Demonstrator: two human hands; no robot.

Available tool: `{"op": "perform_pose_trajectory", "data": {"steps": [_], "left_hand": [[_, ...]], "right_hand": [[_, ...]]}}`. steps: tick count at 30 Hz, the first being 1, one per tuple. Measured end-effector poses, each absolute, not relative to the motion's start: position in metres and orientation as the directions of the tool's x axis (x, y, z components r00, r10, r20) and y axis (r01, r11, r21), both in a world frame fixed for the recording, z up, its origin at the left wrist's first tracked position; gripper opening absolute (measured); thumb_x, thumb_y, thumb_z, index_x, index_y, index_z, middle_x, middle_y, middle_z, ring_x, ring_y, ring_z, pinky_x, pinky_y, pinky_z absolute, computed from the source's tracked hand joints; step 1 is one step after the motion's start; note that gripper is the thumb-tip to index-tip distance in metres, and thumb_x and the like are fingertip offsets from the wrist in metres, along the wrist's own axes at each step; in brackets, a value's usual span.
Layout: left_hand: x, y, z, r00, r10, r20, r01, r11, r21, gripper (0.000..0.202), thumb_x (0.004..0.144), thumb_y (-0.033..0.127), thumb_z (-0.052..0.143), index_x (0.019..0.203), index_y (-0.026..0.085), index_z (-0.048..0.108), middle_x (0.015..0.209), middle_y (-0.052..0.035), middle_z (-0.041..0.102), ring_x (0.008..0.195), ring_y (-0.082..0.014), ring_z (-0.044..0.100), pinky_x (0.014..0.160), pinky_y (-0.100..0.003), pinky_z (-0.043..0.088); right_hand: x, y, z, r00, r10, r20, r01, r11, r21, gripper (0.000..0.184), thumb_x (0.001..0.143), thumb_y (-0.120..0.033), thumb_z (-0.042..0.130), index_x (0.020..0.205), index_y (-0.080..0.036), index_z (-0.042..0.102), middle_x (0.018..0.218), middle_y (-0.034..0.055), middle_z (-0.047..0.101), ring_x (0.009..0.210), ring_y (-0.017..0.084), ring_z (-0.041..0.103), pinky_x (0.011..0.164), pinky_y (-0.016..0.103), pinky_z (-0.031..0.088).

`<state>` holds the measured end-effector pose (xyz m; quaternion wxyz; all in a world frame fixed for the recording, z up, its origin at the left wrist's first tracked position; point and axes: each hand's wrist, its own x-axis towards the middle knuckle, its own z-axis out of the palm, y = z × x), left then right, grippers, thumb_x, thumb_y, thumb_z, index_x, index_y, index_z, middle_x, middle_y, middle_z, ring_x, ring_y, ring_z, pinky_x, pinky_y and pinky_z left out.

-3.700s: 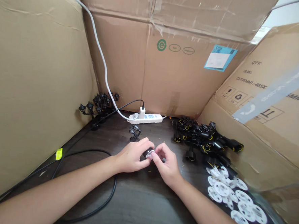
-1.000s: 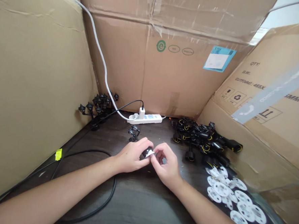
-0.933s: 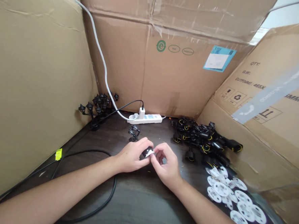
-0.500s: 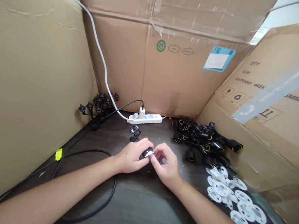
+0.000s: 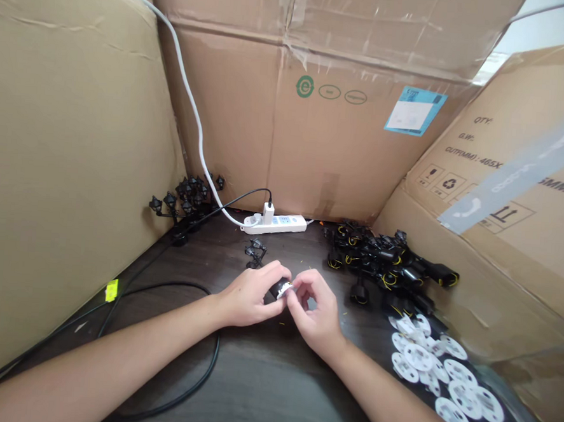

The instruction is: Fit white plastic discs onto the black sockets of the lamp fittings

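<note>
A miniature black lamp post (image 5: 255, 246) with several small lantern heads points away from me, its base end wrapped by my left hand (image 5: 254, 295). At that base, the black round cup (image 5: 277, 287) shows between thumb and fingers. A white disc (image 5: 284, 290) sits at the cup's open end, facing right. My right hand (image 5: 316, 312) is closed in a pinch at the disc's edge, thumb and forefinger together. Its fingertips partly cover the disc, and any wire between them is too small to make out.
More black lamp posts with yellow wires (image 5: 379, 261) lie heaped at right. Below them are several loose white discs (image 5: 462, 387). Other lamp posts (image 5: 187, 199) stand at back left. A power strip (image 5: 285, 224), black cable (image 5: 216, 353) and cardboard walls (image 5: 230, 119) surround the dark table (image 5: 261, 388).
The cup has turned slightly in my left hand, so more of its white disc shows. My right fingertips stay at its edge, shifted a little to the right.
</note>
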<state>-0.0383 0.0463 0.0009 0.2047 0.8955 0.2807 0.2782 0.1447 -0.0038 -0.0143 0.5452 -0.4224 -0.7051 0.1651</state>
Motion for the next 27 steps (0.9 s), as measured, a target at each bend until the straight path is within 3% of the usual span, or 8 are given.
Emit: {"op": "perform_pose_trajectory", "data": {"steps": [14,19,23,27], "left_hand": [[-0.038,0.047,0.001,0.666,0.635,0.391,0.391,-0.744,0.541,0.026,0.086,0.027,0.059,0.112,0.022,0.054,0.098,-0.0020,0.062,0.077,-0.0157,0.059,0.068,-0.027,0.044],[-0.038,0.046,0.001,0.669,0.626,0.400,0.383,-0.752,0.537,0.024,0.089,0.027,0.058,0.113,0.022,0.055,0.098,-0.0014,0.061,0.077,-0.0153,0.059,0.069,-0.028,0.044],[-0.038,0.044,0.001,0.672,0.621,0.404,0.388,-0.760,0.522,0.020,0.092,0.027,0.054,0.112,0.022,0.055,0.097,-0.0014,0.060,0.073,-0.0147,0.057,0.067,-0.028,0.042],[-0.038,0.044,0.001,0.678,0.617,0.399,0.383,-0.760,0.525,0.018,0.094,0.027,0.052,0.112,0.023,0.054,0.098,-0.0015,0.060,0.073,-0.0143,0.056,0.066,-0.028,0.042]], "right_hand": [[0.144,-0.006,-0.007,-0.064,0.754,0.654,0.392,0.622,-0.678,0.009,0.091,-0.015,0.061,0.094,-0.021,0.067,0.085,0.0033,0.062,0.056,0.012,0.054,0.047,0.024,0.046],[0.143,-0.005,-0.011,-0.044,0.770,0.637,0.382,0.602,-0.702,0.004,0.092,-0.019,0.061,0.092,-0.022,0.063,0.082,0.0017,0.060,0.056,0.012,0.054,0.048,0.024,0.045],[0.143,-0.004,-0.017,0.003,0.808,0.590,0.340,0.554,-0.760,0.009,0.092,-0.020,0.063,0.099,-0.023,0.057,0.078,-0.0012,0.058,0.056,0.012,0.054,0.048,0.023,0.043],[0.144,-0.004,-0.015,-0.028,0.802,0.597,0.373,0.562,-0.738,0.006,0.092,-0.021,0.062,0.090,-0.022,0.057,0.078,-0.0009,0.057,0.057,0.012,0.052,0.049,0.024,0.043]]}}
